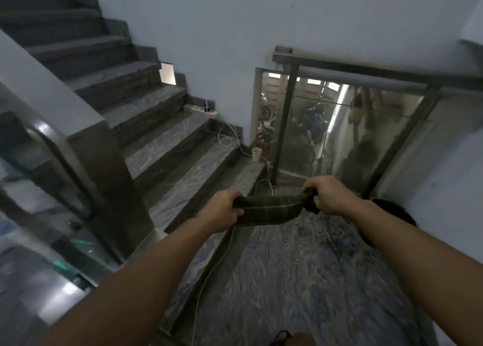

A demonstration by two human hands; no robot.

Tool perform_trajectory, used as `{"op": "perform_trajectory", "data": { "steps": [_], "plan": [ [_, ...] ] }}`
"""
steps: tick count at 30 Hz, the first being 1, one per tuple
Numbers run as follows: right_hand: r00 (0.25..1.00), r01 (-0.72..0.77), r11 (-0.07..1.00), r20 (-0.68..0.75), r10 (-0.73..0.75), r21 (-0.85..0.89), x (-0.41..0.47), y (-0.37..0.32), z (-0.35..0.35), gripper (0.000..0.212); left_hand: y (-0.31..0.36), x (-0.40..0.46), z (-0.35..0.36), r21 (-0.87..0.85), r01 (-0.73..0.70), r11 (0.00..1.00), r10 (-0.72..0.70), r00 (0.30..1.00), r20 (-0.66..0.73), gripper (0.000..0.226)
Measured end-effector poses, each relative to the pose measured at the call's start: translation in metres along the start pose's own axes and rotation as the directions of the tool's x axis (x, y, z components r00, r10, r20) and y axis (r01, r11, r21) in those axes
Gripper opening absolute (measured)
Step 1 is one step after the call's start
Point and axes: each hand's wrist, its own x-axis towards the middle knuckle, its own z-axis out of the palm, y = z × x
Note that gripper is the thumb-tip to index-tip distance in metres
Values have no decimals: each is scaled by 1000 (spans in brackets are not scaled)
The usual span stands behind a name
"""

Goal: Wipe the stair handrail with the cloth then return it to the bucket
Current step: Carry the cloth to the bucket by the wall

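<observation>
A dark green checked cloth (269, 209) is stretched between my two hands above the landing floor. My left hand (222, 209) grips its left end and my right hand (329, 196) grips its right end. The glossy dark stair handrail (56, 146) curves down at the left, on top of a glass panel, well apart from both hands. A second metal handrail (366, 73) runs over a glass balustrade straight ahead. A dark round object (397, 212), perhaps the bucket, shows behind my right forearm, mostly hidden.
Marble steps (167, 146) rise to the left. A power strip (201, 109) with white cables (227, 141) lies on a step, and one cable trails across the landing. A paper cup (256, 154) stands on the ledge by the glass. My sandalled foot (285, 338) shows at the bottom.
</observation>
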Motion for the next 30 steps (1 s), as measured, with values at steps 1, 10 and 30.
{"op": "perform_trajectory", "data": {
  "steps": [1, 10, 30],
  "plan": [
    [1000, -13, 1000, 0, 13, 22, 8, 9, -4, 31, 3, 15, -1, 11, -17, 1000, 17, 1000, -3, 18],
    [994, -89, 984, -47, 97, 156, 102, 111, -53, 23, 54, 171, -15, -10, -11, 1000, 12, 999, 42, 24],
    [919, -380, 910, -47, 392, 163, 159, 264, -180, 28, 200, 396, -11, 57, -159, 986, 144, 967, 212, 17]
  ]
}}
